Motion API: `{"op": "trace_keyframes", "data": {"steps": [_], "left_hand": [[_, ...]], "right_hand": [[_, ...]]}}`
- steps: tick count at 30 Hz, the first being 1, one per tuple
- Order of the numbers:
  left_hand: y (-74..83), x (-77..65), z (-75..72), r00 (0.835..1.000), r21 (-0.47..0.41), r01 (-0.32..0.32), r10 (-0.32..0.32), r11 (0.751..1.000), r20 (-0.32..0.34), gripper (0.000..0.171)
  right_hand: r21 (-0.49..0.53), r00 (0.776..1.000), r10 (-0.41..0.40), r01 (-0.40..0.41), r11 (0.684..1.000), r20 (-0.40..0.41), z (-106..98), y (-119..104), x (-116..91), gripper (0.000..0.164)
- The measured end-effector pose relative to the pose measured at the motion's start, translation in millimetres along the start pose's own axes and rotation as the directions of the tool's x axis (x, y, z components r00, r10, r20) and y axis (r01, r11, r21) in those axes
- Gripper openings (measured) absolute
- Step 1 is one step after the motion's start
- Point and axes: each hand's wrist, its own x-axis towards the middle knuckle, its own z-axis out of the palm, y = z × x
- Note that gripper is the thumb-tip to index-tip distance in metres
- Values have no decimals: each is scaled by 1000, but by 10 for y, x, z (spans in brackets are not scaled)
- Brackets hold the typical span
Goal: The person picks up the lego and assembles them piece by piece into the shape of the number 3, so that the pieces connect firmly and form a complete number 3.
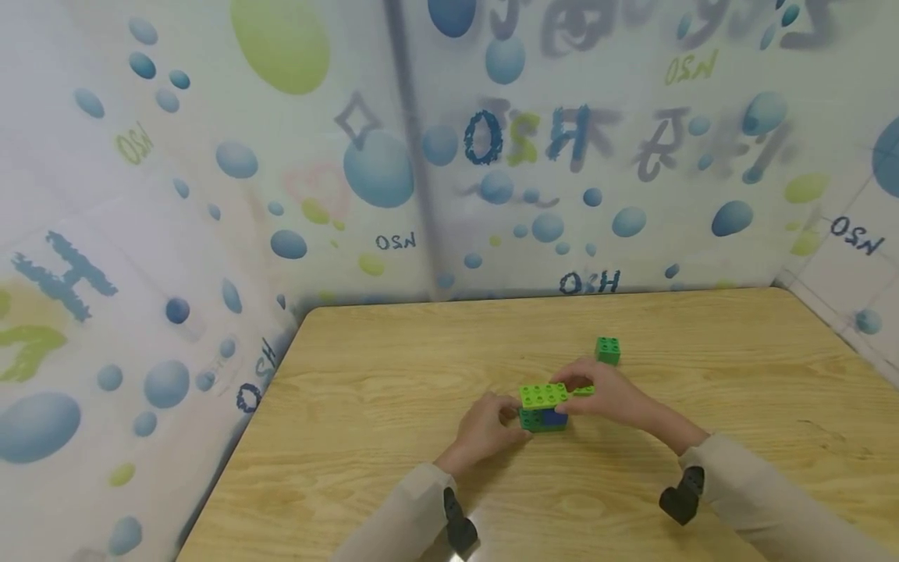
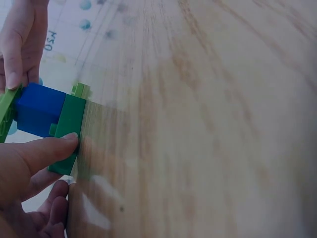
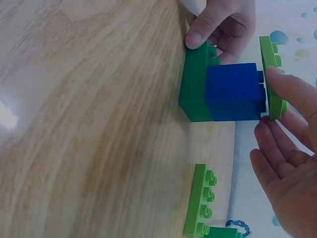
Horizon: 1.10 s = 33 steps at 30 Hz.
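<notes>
A long dark green brick [image 1: 531, 427] lies on the table with a blue brick [image 3: 233, 91] standing on one end of it. My left hand [image 1: 487, 425] grips the dark green brick's other end, thumb on its near side. Between thumb and fingers, my right hand [image 1: 604, 394] pinches a lime green flat brick [image 1: 542, 396]. That flat brick is right over the blue brick's studs, which still show in the right wrist view; a thin gap appears between them. Its left half reaches out above the dark green brick.
A second lime green flat brick [image 3: 198, 201] lies on the table, partly behind my right hand in the head view. Farther back stands a small green brick [image 1: 607, 351]. A patterned curtain [image 1: 449, 195] hangs behind the wooden table [image 1: 379, 367].
</notes>
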Motion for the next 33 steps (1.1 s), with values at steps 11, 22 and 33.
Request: {"op": "trace_keyframes", "data": {"steps": [11,22,33], "left_hand": [[-4,5,14,1000,6,13,-13,1000,0,39],[7,2,7,1000,-7,23,-23,1000,0,41],[3,8,4,1000,-10,25,-25,1000,6,42]], "right_hand": [[-33,1000,7,-8,999,-26,56,21,-28,40],[-93,999,-25,29,995,38,-2,-33,2,41],[-167,996,-82,88,982,45,-5,-30,27,42]]}}
